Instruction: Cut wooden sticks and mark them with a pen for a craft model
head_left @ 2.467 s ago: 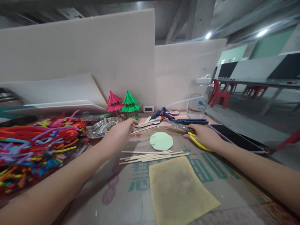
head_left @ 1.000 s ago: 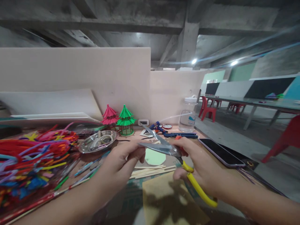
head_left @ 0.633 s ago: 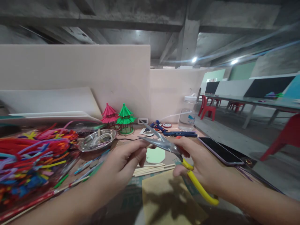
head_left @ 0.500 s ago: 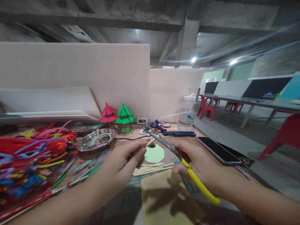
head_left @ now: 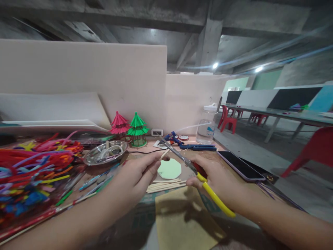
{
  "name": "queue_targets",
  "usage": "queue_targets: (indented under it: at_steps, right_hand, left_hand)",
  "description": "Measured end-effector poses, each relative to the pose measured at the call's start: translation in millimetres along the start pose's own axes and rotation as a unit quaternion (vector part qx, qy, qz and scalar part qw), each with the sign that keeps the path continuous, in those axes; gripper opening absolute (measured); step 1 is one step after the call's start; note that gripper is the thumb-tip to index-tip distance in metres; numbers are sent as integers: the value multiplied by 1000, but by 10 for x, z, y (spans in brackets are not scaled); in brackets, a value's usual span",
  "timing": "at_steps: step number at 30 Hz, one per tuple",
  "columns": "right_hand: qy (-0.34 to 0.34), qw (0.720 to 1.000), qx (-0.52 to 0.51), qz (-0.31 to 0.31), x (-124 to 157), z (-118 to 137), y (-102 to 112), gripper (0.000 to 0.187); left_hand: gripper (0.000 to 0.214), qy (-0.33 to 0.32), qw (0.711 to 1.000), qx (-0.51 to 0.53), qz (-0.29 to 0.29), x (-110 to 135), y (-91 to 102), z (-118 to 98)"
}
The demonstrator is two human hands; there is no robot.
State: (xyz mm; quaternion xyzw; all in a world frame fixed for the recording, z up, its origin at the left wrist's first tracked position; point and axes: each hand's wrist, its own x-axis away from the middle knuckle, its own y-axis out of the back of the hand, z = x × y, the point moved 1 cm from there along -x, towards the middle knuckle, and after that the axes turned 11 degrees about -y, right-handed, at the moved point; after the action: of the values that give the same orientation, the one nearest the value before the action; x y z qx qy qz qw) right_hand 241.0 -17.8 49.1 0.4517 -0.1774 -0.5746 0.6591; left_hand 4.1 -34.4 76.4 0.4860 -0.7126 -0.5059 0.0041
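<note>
Between thumb and fingers, my left hand (head_left: pixel 142 173) pinches a short pale wooden stick (head_left: pixel 164 153) whose tip points up and right. My right hand (head_left: pixel 208 173) is closed on a pair of scissors (head_left: pixel 191 165) with yellow handles. Their blades point up and left, just beyond the stick's tip; whether they touch it I cannot tell. Under the hands lies a pale green paper octagon (head_left: pixel 170 169). In front of it rests a bundle of thin wooden sticks (head_left: pixel 163 186), and nearer me a sheet of brown sandpaper-like paper (head_left: pixel 186 220).
Red and green pagoda models (head_left: pixel 137 130) stand behind a metal dish (head_left: pixel 105 154). Colourful pipe cleaners (head_left: pixel 33 170) heap at the left. A blue glue gun (head_left: pixel 174 138), blue-handled pliers (head_left: pixel 199 147), a water bottle (head_left: pixel 206 126) and a phone (head_left: pixel 240 166) sit at the back and right.
The scissors have shifted slightly left with my right hand, and the stick in my left hand tilts more upright. The view has moved a little.
</note>
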Motion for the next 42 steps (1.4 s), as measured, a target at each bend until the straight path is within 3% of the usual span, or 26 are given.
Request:
queue_targets:
  at_steps: [3, 6, 9, 12, 16, 31, 36, 42]
  right_hand:
    - [70, 996, 2, -57, 23, -33, 8, 45]
    - [115, 990, 12, -86, 50, -44, 39, 49]
    - [94, 994, -11, -49, 45, -14, 66, 49]
    - [28, 998, -58, 3, 19, 19, 69, 49]
    - [4, 992, -120, 29, 5, 28, 48, 50]
    - [50, 999, 3, -2, 64, 87, 62, 49]
    - [69, 998, -3, 2, 87, 52, 55, 37]
    - [41, 999, 7, 0, 84, 59, 71, 33]
  left_hand:
    - [29, -24, 999, -19, 24, 45, -59, 38]
    - [32, -23, 999, 7, 47, 103, -114, 93]
    - [33, 1, 999, 35, 19, 127, -110, 137]
    - [28, -1, 996, 84, -35, 108, -65, 122]
    - [25, -7, 995, 87, -42, 72, -34, 73]
    - [18, -61, 997, 6, -40, 91, -26, 79]
    - [19, -68, 997, -2, -34, 94, -17, 67]
    - [20, -52, 998, 31, -13, 90, -22, 45]
